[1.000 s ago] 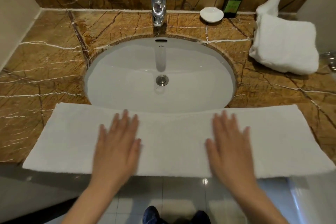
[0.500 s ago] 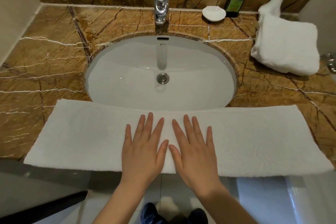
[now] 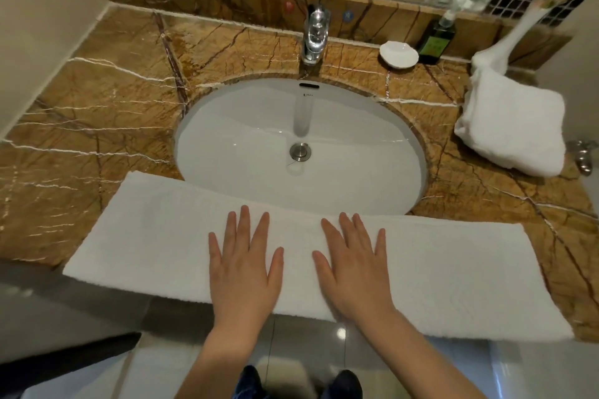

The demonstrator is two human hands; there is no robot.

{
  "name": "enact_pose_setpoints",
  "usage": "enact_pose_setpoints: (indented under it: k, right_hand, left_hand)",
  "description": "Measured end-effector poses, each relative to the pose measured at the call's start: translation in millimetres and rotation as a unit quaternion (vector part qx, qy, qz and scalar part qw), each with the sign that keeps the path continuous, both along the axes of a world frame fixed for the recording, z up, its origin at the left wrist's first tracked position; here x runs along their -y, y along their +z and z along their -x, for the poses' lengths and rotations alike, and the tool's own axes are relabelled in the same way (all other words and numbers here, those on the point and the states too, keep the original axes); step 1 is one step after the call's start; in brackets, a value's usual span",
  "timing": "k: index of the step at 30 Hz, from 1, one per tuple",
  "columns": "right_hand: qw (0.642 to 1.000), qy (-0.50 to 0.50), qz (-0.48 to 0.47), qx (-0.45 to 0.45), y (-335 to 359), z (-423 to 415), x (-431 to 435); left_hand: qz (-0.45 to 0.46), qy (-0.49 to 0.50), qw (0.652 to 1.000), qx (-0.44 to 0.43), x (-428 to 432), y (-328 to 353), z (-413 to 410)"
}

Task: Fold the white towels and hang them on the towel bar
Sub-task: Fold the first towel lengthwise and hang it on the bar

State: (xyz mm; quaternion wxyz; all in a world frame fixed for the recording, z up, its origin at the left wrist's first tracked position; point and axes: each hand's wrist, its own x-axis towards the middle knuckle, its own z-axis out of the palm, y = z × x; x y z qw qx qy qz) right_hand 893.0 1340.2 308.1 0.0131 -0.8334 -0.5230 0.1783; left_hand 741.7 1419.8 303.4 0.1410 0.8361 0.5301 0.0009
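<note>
Left grip [image 3: 243,269] and right grip [image 3: 355,272] have slid apart, flat, released on the towel [image 3: 155,236]; between them it seems smooth.

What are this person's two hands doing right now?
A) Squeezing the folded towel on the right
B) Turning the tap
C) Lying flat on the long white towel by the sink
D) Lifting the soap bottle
C: the left hand and the right hand both lie flat, fingers spread, on the long white towel stretched along the front of the counter.
</note>
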Motion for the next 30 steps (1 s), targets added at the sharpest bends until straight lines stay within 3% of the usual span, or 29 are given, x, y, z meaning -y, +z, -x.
enact_pose_setpoints:
  k: [4, 7, 10, 16, 22, 26, 30]
  right_hand:
    - [0.994, 0.093, 0.003, -0.063, 23, -30, -44]
    - [0.975, 0.175, 0.088, -0.101, 32, -51, -87]
    - [0.949, 0.236, 0.178, -0.114, 33, -61, -124]
    - [0.882, 0.375, 0.243, -0.149, 34, -65, -159]
    - [0.848, 0.394, 0.300, -0.191, 21, -66, -168]
    - [0.824, 0.385, 0.358, -0.213, 14, -74, -175]
    - [0.819, 0.379, 0.329, -0.277, 13, -78, -186]
  left_hand:
    - [0.022, 0.135, 0.987, 0.082, 12, 16, 14]
    - [0.057, 0.279, 0.951, 0.123, 16, 28, 24]
    - [0.130, 0.429, 0.872, 0.200, 21, 35, 24]
    - [0.153, 0.605, 0.712, 0.323, 63, 36, -10]
    - [0.207, 0.665, 0.585, 0.415, 93, 26, -61]
    - [0.181, 0.672, 0.537, 0.477, 98, 26, -77]
    - [0.150, 0.671, 0.498, 0.528, 96, 33, -81]
